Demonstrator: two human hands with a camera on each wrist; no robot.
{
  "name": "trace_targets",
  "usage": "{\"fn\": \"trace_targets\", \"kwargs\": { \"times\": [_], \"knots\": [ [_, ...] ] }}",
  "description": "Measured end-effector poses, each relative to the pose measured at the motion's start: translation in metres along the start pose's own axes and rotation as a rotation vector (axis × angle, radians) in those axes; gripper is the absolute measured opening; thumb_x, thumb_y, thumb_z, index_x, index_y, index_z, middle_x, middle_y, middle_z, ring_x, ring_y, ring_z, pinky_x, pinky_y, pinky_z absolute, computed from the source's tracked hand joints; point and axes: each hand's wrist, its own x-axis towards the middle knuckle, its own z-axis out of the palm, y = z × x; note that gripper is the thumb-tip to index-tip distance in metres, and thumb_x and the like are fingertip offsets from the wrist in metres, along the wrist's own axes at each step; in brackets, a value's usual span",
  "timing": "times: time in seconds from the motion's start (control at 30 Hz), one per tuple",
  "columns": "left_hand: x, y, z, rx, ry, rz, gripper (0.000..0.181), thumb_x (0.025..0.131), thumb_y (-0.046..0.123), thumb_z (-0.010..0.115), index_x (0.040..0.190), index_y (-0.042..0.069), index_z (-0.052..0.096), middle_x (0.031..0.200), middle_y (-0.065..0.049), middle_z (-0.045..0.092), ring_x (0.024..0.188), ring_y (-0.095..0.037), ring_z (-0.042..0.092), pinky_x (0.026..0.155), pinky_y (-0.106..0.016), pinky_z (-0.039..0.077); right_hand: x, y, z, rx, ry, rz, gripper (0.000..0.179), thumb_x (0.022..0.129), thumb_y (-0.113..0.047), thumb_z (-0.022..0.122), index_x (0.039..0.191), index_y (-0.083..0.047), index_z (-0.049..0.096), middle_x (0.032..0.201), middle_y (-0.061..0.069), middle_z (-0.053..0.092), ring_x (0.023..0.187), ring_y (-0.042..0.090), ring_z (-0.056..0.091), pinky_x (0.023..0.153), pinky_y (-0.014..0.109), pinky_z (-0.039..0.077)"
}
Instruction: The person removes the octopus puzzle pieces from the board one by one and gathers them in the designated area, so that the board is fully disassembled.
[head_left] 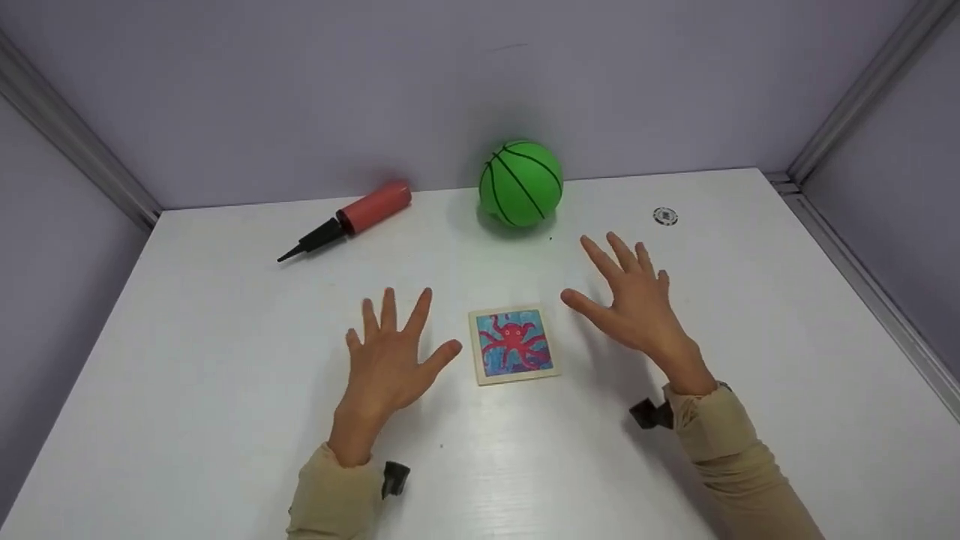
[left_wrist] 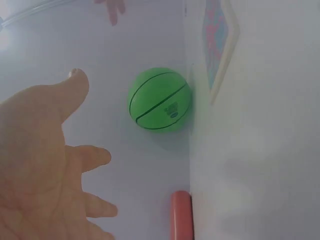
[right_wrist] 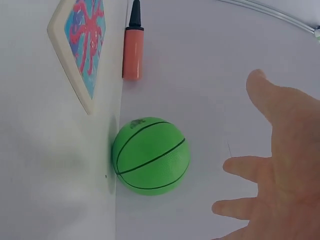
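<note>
Both hands hover above the white table with fingers spread and nothing in them. My left hand [head_left: 386, 365] is to the left of a square octopus picture puzzle [head_left: 514, 344] with a pale wooden frame. To its right, and a little farther back, is my right hand [head_left: 637, 304]. A green ball [head_left: 521, 184] with black basketball lines stands at the back, by the wall. Left of the ball lies a red hand pump [head_left: 379, 207] with a black nozzle. In the right wrist view the ball [right_wrist: 151, 156] and the pump [right_wrist: 133, 54] show beyond the spread fingers.
A black-and-white poker chip [head_left: 665, 216] lies flat at the back right of the table [head_left: 225, 390]. Grey-lilac walls [head_left: 337, 90] enclose the table at the back and both sides, with metal rails at the corners.
</note>
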Motion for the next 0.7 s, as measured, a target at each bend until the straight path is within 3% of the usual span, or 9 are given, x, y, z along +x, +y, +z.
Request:
{"fn": "trace_targets", "kwargs": {
  "times": [0.1,0.2,0.33,0.47,0.7],
  "knots": [
    [-0.002,0.008,0.013,-0.056,-0.070,0.032,0.065,0.090,0.043,0.063,0.146,0.018,0.043,0.150,-0.028,0.028,0.136,-0.053,0.023,0.101,-0.069,0.023,0.005,-0.001,0.011,0.079,0.004,-0.069,0.061,0.088,-0.039,0.068,0.138,-0.007,0.052,0.137,0.020,0.050,0.125,0.042,0.045,0.099,0.060,0.034],
    [-0.003,0.017,0.029,-0.084,-0.152,0.050,0.058,0.089,0.036,0.067,0.142,0.019,0.050,0.149,-0.028,0.031,0.135,-0.052,0.027,0.101,-0.067,0.026,0.012,0.000,0.026,0.134,-0.038,-0.136,0.041,0.087,-0.024,0.072,0.119,0.001,0.065,0.115,0.019,0.065,0.103,0.035,0.061,0.085,0.047,0.049],
    [0.000,0.026,0.045,-0.072,-0.254,0.054,0.055,0.090,0.035,0.065,0.142,0.023,0.049,0.150,-0.027,0.028,0.136,-0.052,0.023,0.102,-0.067,0.024,0.027,0.000,0.046,0.191,-0.172,-0.175,0.028,0.087,-0.017,0.072,0.108,0.001,0.070,0.104,0.015,0.069,0.091,0.030,0.064,0.077,0.041,0.052],
    [0.005,0.031,0.055,-0.029,-0.280,0.073,0.054,0.091,0.034,0.062,0.143,0.025,0.048,0.152,-0.026,0.026,0.137,-0.052,0.020,0.101,-0.067,0.024,0.037,-0.006,0.063,0.255,-0.294,-0.167,0.026,0.088,-0.018,0.070,0.108,-0.002,0.071,0.101,0.011,0.069,0.082,0.024,0.065,0.074,0.038,0.052],
    [0.014,0.037,0.060,-0.028,-0.306,0.095,0.050,0.096,0.029,0.058,0.144,0.027,0.046,0.155,-0.020,0.022,0.139,-0.050,0.017,0.101,-0.067,0.025,0.052,-0.021,0.079,0.292,-0.327,-0.208,0.020,0.087,-0.017,0.071,0.102,-0.004,0.073,0.094,0.008,0.071,0.075,0.019,0.066,0.071,0.035,0.052]
  ]
}}
